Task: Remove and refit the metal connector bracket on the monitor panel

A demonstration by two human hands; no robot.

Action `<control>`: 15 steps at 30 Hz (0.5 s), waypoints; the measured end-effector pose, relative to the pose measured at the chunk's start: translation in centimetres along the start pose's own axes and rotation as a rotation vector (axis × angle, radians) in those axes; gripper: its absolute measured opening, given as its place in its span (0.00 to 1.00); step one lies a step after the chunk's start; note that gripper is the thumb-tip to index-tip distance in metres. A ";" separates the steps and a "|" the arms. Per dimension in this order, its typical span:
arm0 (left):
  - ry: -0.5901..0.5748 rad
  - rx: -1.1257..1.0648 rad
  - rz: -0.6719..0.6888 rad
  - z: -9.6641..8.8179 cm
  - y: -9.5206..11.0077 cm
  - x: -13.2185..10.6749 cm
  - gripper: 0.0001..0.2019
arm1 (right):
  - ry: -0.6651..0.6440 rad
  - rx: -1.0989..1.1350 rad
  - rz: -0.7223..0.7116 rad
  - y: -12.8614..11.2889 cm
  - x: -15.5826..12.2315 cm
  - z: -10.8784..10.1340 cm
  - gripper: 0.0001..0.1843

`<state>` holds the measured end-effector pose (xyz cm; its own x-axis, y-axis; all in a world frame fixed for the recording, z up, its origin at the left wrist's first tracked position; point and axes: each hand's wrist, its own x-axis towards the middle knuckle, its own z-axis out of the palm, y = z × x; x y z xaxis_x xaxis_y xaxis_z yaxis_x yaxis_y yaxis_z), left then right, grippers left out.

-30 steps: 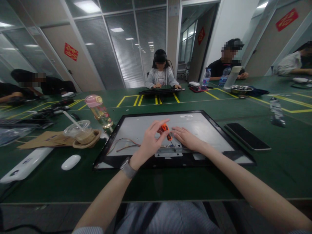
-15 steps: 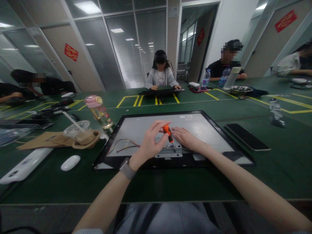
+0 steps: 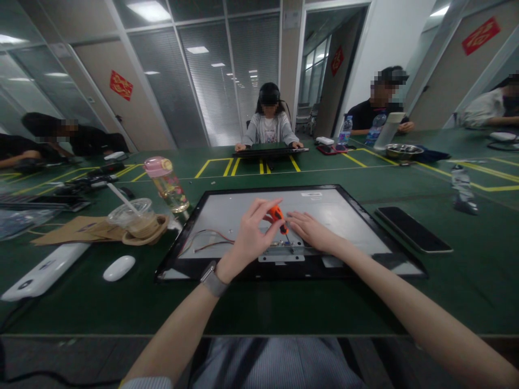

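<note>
Screwdriver work on a display panel (image 3: 219,210) lying flat on the green worktop (image 3: 466,270).
Head view: the left hand (image 3: 251,235) pinches an orange screwdriver (image 3: 278,215) by its handle, tip down at the metal bracket (image 3: 281,254) near the panel's front edge. The right hand (image 3: 314,233) rests spread flat just beside the tip.
</note>
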<state>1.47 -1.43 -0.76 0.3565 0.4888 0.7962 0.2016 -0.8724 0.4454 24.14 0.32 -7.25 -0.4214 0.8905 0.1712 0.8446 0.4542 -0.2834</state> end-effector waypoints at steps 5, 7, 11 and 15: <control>-0.039 0.015 0.012 -0.2 0.1 0.1 0.19 | -0.002 -0.029 -0.013 0.1 0.1 0.2 0.29; -0.096 -0.070 -0.018 -0.2 0.1 0.1 0.22 | -0.005 -0.035 -0.014 0.1 0.1 0.2 0.29; -0.055 -0.089 -0.081 -0.1 0.1 0.2 0.20 | 0.002 -0.013 -0.006 0.2 0.1 0.3 0.29; -0.021 -0.053 -0.119 -0.3 0.2 0.2 0.13 | 0.023 -0.001 -0.007 0.3 0.1 0.4 0.29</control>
<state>1.32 -1.47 -0.36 0.3520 0.5881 0.7282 0.1949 -0.8070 0.5575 24.24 0.59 -7.73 -0.4199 0.8864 0.1951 0.8418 0.4607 -0.2813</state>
